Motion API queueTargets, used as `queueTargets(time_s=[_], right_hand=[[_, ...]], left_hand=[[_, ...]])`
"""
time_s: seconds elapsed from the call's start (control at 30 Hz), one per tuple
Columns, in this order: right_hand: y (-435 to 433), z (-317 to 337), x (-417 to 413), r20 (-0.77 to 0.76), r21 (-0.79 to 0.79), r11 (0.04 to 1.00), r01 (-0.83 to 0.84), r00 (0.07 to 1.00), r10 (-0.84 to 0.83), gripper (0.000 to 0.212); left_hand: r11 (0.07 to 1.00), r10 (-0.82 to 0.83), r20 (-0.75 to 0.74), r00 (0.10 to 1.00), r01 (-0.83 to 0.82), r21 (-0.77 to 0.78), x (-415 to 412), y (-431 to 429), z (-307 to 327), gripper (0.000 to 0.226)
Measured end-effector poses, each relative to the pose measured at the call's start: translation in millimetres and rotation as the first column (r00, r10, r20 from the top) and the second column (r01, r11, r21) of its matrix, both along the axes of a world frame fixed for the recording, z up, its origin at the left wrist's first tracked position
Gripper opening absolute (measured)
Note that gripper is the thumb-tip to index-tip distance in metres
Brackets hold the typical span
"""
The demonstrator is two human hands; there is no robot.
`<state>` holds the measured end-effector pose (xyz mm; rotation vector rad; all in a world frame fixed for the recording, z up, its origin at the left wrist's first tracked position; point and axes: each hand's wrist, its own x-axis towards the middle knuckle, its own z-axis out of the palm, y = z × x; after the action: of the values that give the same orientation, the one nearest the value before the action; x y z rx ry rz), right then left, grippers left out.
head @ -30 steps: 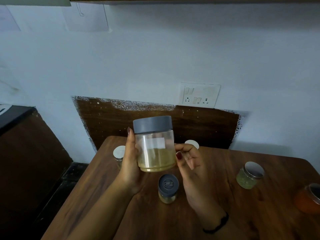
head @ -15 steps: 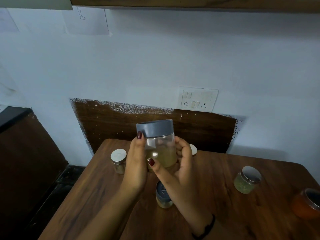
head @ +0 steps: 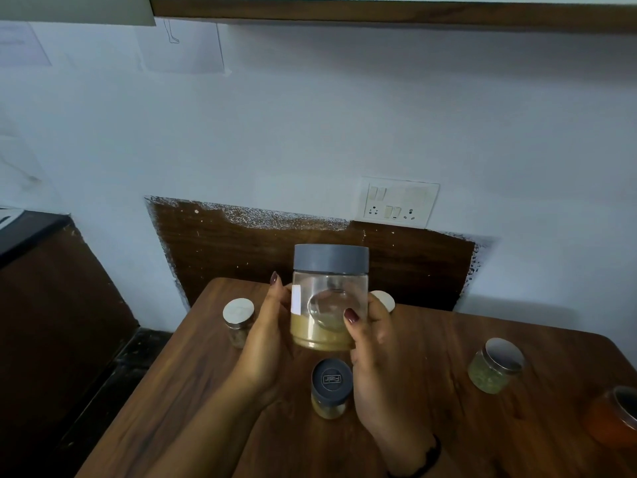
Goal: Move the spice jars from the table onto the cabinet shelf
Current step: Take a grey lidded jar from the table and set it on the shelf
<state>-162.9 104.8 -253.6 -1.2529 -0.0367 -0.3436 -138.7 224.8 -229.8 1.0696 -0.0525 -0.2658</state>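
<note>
1. We hold the large grey-lidded jar (head: 329, 298) clear of the table (head: 448, 426), upright between both hands. The left hand (head: 269, 339) cups its left side with fingers curled round it. The right hand (head: 375, 357) wraps its right side, thumb laid across the front glass. Yellow-brown powder fills the jar's lower part.
2. We judge this to be the carrying step: the jar is lifted but not yet shelved. The cabinet shelf (head: 379, 15) shows only as a wooden edge high above both hands, and its top surface is hidden from us.
3. The next move calls for a long raise up and forward. We should keep the jar level and the grip firm on smooth glass. We cannot tell how much room the shelf offers.
4. Directly beneath our hands stands a small dark-lidded jar (head: 331, 388). Just left of the left hand is a silver-lidded jar (head: 238, 317). Behind the right hand's fingers a white-lidded jar (head: 382, 300) peeks out, mostly hidden. Well to the right of the right hand sit a green-filled jar (head: 494, 365) and, beyond it, an orange jar (head: 613, 415) at the frame's edge.
5. Above the hands only bare wall shows, with a switch plate (head: 398, 203) up and to the right, so the lift looks unobstructed. The five jars on the table remain to be moved.
</note>
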Motion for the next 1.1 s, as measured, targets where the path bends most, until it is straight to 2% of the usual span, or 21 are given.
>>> queueTargets(time_s=[0.1, 0.17, 0.23, 0.33, 0.43, 0.5, 0.63, 0.8, 0.9, 0.97, 1.1], right_hand=[[1, -3, -5, 0.002, -0.033, 0.999, -0.012, 1.000, 0.013, 0.026], [1, -3, -8, 0.008, -0.062, 0.998, -0.004, 1.000, 0.005, 0.022], [0, -1, -8, 0.024, -0.092, 0.995, 0.029, 0.999, -0.027, 0.025], [-2, -1, -8, 0.037, -0.173, 0.981, 0.084, 0.996, -0.079, 0.045], [-5, -7, -6, 0.076, -0.233, 0.963, 0.138, 0.989, -0.124, 0.058], [-7, -6, -6, 0.084, -0.260, 0.949, 0.176, 0.984, -0.160, 0.059], [-9, 0, -7, 0.092, -0.242, 0.944, 0.225, 0.974, -0.208, 0.066], [-2, 4, -8, 0.017, -0.269, 0.960, 0.081, 0.997, -0.080, 0.101], [3, 4, -7, 0.029, -0.291, 0.956, 0.032, 0.999, -0.025, 0.094], [3, 5, -6, 0.038, -0.229, 0.973, 0.019, 0.999, -0.011, 0.089], [-5, 12, -3, 0.031, -0.140, 0.989, -0.044, 0.998, 0.049, 0.077]], left_hand=[[0.992, -0.077, -0.037, 0.996, 0.073, -0.106, -1, -3, 1, 0.071], [0.987, -0.096, -0.073, 0.993, 0.085, -0.134, -1, -5, -2, 0.068], [0.985, -0.107, -0.084, 0.991, 0.094, -0.148, -3, -8, -3, 0.067], [0.986, -0.097, -0.078, 0.992, 0.085, -0.144, -4, -11, -4, 0.068], [0.994, 0.015, -0.058, 0.998, -0.021, -0.103, -4, -12, -6, 0.067], [0.994, 0.110, 0.012, 0.994, -0.110, -0.009, -5, -12, -4, 0.066], [0.950, 0.232, 0.137, 0.963, -0.255, 0.181, -1, -9, -4, 0.045], [0.883, 0.253, 0.257, 0.933, -0.331, 0.332, -2, -5, -2, 0.041], [0.891, 0.166, 0.332, 0.929, -0.285, 0.354, -10, -6, 5, 0.033], [0.906, 0.119, 0.360, 0.925, -0.250, 0.342, -12, -3, 6, 0.032], [0.940, 0.076, 0.313, 0.947, -0.173, 0.294, -5, 9, 8, 0.043]])
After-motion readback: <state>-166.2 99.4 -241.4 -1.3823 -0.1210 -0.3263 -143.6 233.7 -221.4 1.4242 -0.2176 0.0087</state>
